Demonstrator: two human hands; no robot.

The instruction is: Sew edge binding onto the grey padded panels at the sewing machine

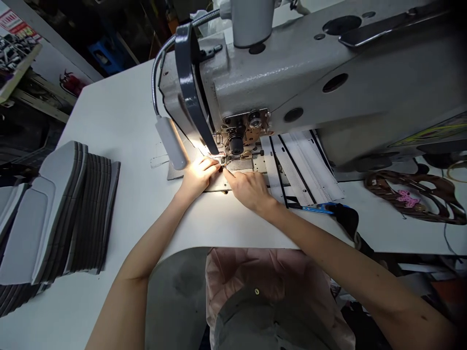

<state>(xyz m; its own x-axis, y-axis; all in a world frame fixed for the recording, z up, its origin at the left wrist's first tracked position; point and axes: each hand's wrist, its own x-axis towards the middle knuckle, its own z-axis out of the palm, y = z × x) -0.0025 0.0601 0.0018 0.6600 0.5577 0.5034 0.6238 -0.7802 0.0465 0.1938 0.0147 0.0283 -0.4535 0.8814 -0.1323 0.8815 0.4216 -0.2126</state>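
A grey industrial sewing machine (204,73) stands over the white table, its lit needle area (223,159) between my hands. Just left of the presser foot, my left hand (199,176) presses its closed fingers onto a grey fabric piece (175,172), which lies partly under the machine head. My right hand (251,188) is on the other side, its index finger stretched to the work at the needle and its other fingers curled under. What the right fingers pinch, if anything, is hidden. White mesh strips with black edges (297,167) lie right of it.
Blue-handled scissors (317,209) lie by the strips. Stacked grey padded pieces (87,209) stand at the left. A lamp (171,143) hangs close above my left hand. A brown openwork object (412,197) with a pink bow lies at the right.
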